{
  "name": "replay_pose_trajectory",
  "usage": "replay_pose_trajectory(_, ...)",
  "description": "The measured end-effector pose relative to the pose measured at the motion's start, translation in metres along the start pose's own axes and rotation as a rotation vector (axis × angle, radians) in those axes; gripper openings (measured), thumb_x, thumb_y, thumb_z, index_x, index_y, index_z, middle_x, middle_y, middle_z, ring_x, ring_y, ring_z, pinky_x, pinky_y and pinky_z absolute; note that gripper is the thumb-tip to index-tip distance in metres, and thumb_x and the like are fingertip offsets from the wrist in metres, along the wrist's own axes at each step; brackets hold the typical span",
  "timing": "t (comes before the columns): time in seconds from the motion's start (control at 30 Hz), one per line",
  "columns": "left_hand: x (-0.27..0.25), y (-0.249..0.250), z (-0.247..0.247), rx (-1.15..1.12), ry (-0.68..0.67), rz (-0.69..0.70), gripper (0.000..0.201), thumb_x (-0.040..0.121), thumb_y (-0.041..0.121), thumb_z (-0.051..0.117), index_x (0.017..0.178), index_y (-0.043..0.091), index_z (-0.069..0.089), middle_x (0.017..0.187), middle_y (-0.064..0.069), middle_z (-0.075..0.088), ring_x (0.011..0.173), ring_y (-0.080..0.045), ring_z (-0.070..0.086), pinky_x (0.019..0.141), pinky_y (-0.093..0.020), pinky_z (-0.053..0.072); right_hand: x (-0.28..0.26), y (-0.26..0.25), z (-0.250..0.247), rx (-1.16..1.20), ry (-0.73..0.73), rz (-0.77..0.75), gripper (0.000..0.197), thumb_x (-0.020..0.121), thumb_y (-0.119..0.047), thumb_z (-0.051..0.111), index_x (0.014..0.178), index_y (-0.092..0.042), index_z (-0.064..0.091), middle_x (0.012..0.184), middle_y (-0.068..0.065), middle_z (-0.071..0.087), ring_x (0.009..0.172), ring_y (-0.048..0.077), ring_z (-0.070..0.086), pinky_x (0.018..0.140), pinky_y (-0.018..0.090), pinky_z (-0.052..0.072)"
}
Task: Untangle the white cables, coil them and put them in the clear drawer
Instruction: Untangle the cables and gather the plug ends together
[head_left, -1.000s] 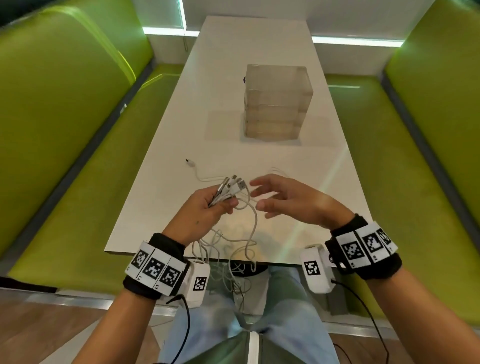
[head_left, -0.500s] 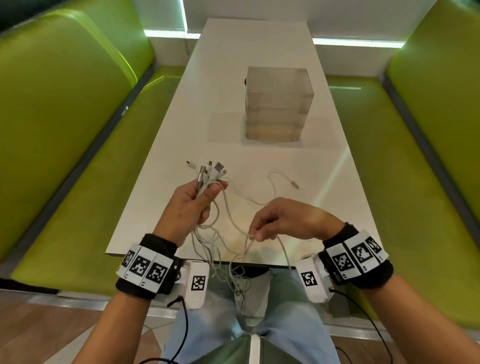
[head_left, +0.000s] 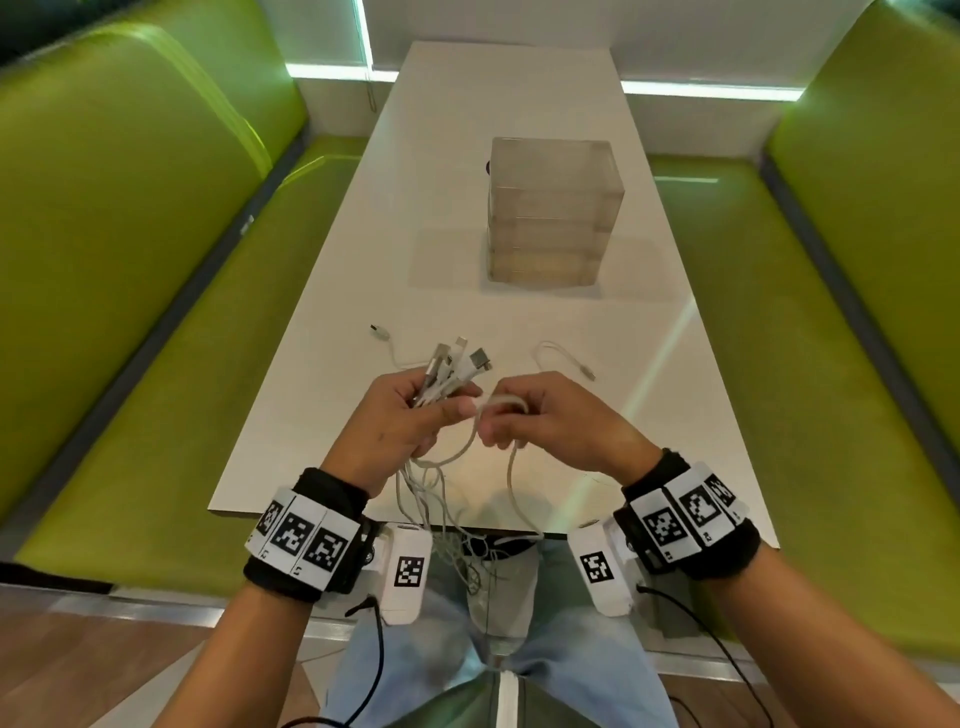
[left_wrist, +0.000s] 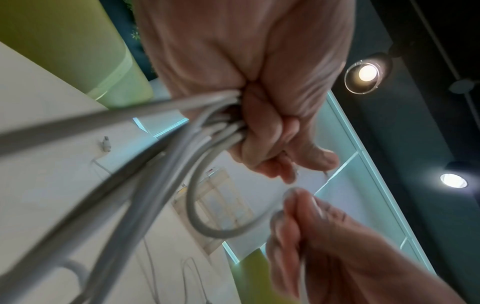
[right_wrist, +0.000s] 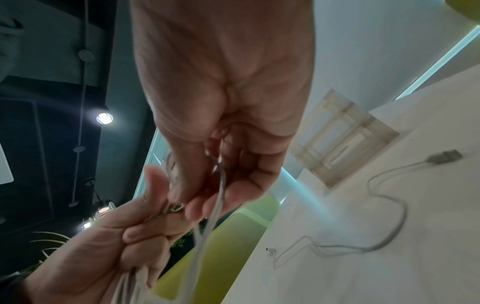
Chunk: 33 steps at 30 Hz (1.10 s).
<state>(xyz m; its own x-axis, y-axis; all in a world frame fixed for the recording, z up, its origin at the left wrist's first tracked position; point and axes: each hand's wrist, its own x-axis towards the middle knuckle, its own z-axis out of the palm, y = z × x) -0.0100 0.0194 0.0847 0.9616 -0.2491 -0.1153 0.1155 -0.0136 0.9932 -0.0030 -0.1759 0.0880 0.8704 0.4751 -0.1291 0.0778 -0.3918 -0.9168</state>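
Green padded seats flanked the long white bench (head_left: 332, 395), where the clear stacked-drawer box (head_left: 553, 218) stood shut, well beyond the hands. The left hand (head_left: 400, 426) had its fingers curled round the bundle of white cables (head_left: 447, 374), plug ends fanned upward, the rest hanging off the bench edge toward the lap. Half a second before, the right hand (head_left: 550, 418) had been lower and farther out along one strand; now it had come up beside the left, its fingers pinching a short loop of that white strand (head_left: 501, 402) close to the left thumb. That reads as the first turn of a coil being fed to the holding hand, so untangling looked largely over and coiling barely begun. Two loose cable ends (head_left: 566, 356) lay on the bench ahead.
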Motion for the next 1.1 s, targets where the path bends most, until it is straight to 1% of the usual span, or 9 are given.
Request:
replay_pose_trajectory(0.13, 0.004, 0.001, -0.014, -0.142, 0.161, 0.051, 0.018, 0.081, 0.027, 0.062, 0.078, 0.009, 0.06, 0.051, 0.005, 0.036, 0.041, -0.007, 0.025, 0.038, -0.018, 0.022, -0.008, 0.006, -0.004, 0.005, -0.289, 0.115, 0.009, 0.082, -0.004, 0.07, 0.091, -0.001, 0.07, 0.079, -0.001, 0.068, 0.075, 0.011, 0.064, 0.074, 0.025, 0.055)
replay_pose_trajectory(0.23, 0.006, 0.006, -0.017, -0.193, 0.18, 0.091, 0.022, 0.091, 0.029, 0.052, 0.071, 0.018, 0.054, 0.06, 0.0, 0.039, 0.04, -0.005, 0.026, 0.038, -0.017, 0.021, -0.012, 0.015, -0.004, -0.193, -0.56, 0.247, 0.05, 0.076, -0.004, 0.075, 0.122, -0.014, 0.059, 0.111, -0.002, 0.064, 0.105, 0.012, 0.06, 0.094, 0.027, 0.047)
replay_pose_trajectory(0.3, 0.006, 0.009, -0.017, -0.234, 0.186, 0.107, 0.021, 0.089, 0.032, 0.049, 0.075, 0.016, 0.048, 0.06, 0.005, 0.046, 0.04, -0.004, 0.026, 0.038, -0.016, 0.02, -0.011, 0.024, -0.01, -0.43, -0.602, 0.323, 0.072, 0.076, 0.003, 0.07, 0.138, -0.02, 0.041, 0.132, 0.003, 0.052, 0.12, 0.018, 0.05, 0.101, 0.035, 0.044)
replay_pose_trajectory(0.47, 0.006, 0.01, -0.016, -0.328, 0.23, 0.098, 0.022, 0.091, 0.034, 0.047, 0.077, 0.016, 0.047, 0.05, 0.009, 0.037, 0.039, -0.004, 0.023, 0.037, -0.016, 0.019, 0.01, 0.051, -0.041, -0.684, -0.154, 0.332, 0.05, 0.089, 0.001, 0.052, 0.135, -0.019, 0.045, 0.129, 0.006, 0.052, 0.103, 0.015, 0.051, 0.087, 0.021, 0.039)
replay_pose_trajectory(0.57, 0.007, 0.011, -0.012, -0.367, 0.215, 0.09, 0.022, 0.092, 0.032, 0.049, 0.077, 0.015, 0.048, 0.05, 0.009, 0.033, 0.039, -0.004, 0.023, 0.036, -0.015, 0.019, 0.036, 0.077, -0.059, -0.637, 0.148, 0.439, 0.047, 0.092, -0.014, 0.054, 0.137, -0.013, 0.041, 0.133, 0.017, 0.044, 0.118, 0.031, 0.05, 0.098, 0.034, 0.04)
replay_pose_trajectory(0.67, 0.008, 0.012, -0.011, -0.339, 0.172, 0.091, 0.02, 0.088, 0.028, 0.061, 0.077, 0.016, 0.049, 0.051, 0.01, 0.031, 0.041, -0.004, 0.023, 0.037, -0.016, 0.021, 0.046, 0.1, -0.069, -0.725, 0.262, 0.528, 0.037, 0.093, -0.021, 0.054, 0.126, -0.005, 0.049, 0.125, 0.02, 0.048, 0.11, 0.035, 0.052, 0.092, 0.039, 0.044)
replay_pose_trajectory(0.8, 0.008, 0.013, -0.013, -0.28, 0.162, 0.099, 0.018, 0.088, 0.023, 0.058, 0.074, 0.015, 0.051, 0.048, 0.011, 0.028, 0.039, -0.005, 0.021, 0.037, -0.017, 0.022, 0.044, 0.098, -0.068, -0.673, 0.306, 0.371, 0.016, 0.091, -0.01, 0.051, 0.101, -0.006, 0.064, 0.104, 0.015, 0.062, 0.093, 0.029, 0.057, 0.077, 0.032, 0.043)
replay_pose_trajectory(0.93, 0.013, 0.013, -0.01, -0.326, 0.151, 0.085, 0.023, 0.091, 0.029, 0.051, 0.08, 0.011, 0.058, 0.051, 0.008, 0.027, 0.044, -0.007, 0.024, 0.04, -0.018, 0.022, 0.033, 0.058, -0.062, -0.559, 0.266, 0.043, 0.023, 0.088, 0.008, 0.052, 0.091, -0.004, 0.072, 0.093, 0.005, 0.049, 0.082, 0.016, 0.052, 0.07, 0.008, 0.038)
replay_pose_trajectory(1.1, 0.019, 0.011, 0.009, -0.268, 0.128, 0.127, 0.027, 0.087, 0.031, 0.05, 0.085, 0.008, 0.064, 0.069, 0.0, 0.065, 0.07, -0.015, 0.063, 0.063, -0.023, 0.05, 0.016, -0.022, -0.053, -0.526, 0.1, -0.351, 0.031, 0.075, 0.02, 0.053, 0.072, -0.006, 0.07, 0.085, 0.001, 0.058, 0.074, 0.012, 0.057, 0.067, 0.009, 0.041)
